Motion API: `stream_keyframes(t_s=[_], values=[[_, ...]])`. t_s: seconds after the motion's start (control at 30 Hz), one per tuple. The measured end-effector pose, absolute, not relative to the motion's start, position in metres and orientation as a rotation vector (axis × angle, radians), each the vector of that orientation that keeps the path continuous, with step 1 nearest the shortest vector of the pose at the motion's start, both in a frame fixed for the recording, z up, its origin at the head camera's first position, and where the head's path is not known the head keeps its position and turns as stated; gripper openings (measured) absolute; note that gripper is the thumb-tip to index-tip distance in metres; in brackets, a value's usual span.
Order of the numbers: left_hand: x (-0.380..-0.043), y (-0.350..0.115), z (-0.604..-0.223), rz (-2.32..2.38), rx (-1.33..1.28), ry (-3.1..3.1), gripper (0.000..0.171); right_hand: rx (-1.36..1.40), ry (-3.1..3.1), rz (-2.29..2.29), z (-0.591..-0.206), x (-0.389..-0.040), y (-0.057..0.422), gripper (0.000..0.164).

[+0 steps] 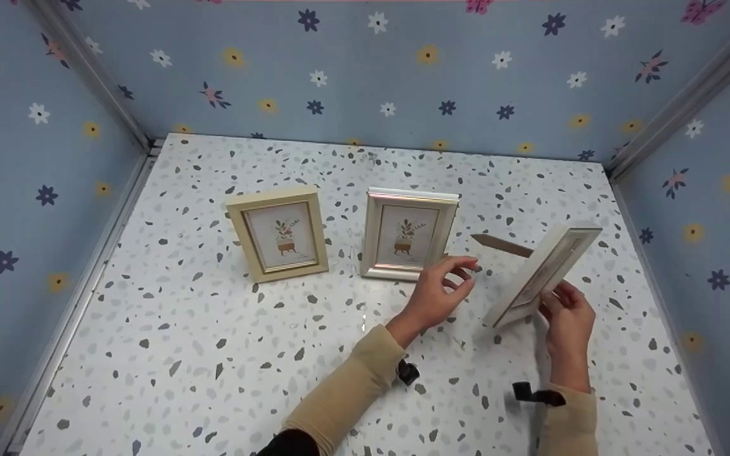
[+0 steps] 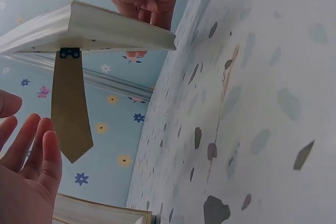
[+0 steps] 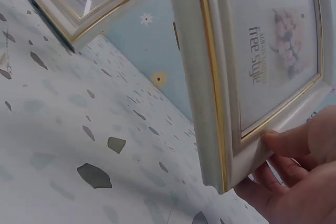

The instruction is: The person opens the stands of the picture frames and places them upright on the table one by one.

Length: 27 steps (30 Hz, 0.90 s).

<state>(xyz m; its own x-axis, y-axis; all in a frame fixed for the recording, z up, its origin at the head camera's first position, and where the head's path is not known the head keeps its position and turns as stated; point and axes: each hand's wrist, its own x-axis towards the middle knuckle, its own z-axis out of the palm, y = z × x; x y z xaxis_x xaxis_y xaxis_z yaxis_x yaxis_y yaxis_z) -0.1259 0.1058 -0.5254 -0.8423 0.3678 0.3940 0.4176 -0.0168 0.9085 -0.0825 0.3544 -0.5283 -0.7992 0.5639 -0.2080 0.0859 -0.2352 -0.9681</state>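
My right hand grips a white picture frame by its edge, thumb on the front and fingers behind. In the right wrist view this picture frame has a gold inner line and a print with flowers and "free style" lettering. Its brown stand leg sticks out from the back, fixed by a small dark hinge. My left hand holds nothing, its fingers loosely bent, between the held frame and a silver-white picture frame standing upright. Left of that stands a cream-yellow picture frame with a similar plant print.
Everything is on a white speckled tabletop. Blue flowered panels enclose it at the back and both sides, with metal rails along the side edges. A black strap piece is at the right wrist, another at the left.
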Motion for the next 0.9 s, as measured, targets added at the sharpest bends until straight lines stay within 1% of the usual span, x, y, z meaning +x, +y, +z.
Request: stream_keyframes(t_s=[0.3,0.53,0.9], values=[[-0.124,0.11,-0.525,-2.065,-1.005,-2.232,0.042,-0.795,-1.679,1.962,-0.528,-0.083,0.347,0.029],[-0.124,0.111,-0.526,-1.96,-1.071,-2.295,0.047,-0.842,-1.703,1.833,-0.523,-0.084,0.338,0.031],[-0.135,0.118,-0.528,-1.894,-1.064,-2.462,0.065,-0.876,-1.758,1.704,-0.523,-0.089,0.342,0.029]])
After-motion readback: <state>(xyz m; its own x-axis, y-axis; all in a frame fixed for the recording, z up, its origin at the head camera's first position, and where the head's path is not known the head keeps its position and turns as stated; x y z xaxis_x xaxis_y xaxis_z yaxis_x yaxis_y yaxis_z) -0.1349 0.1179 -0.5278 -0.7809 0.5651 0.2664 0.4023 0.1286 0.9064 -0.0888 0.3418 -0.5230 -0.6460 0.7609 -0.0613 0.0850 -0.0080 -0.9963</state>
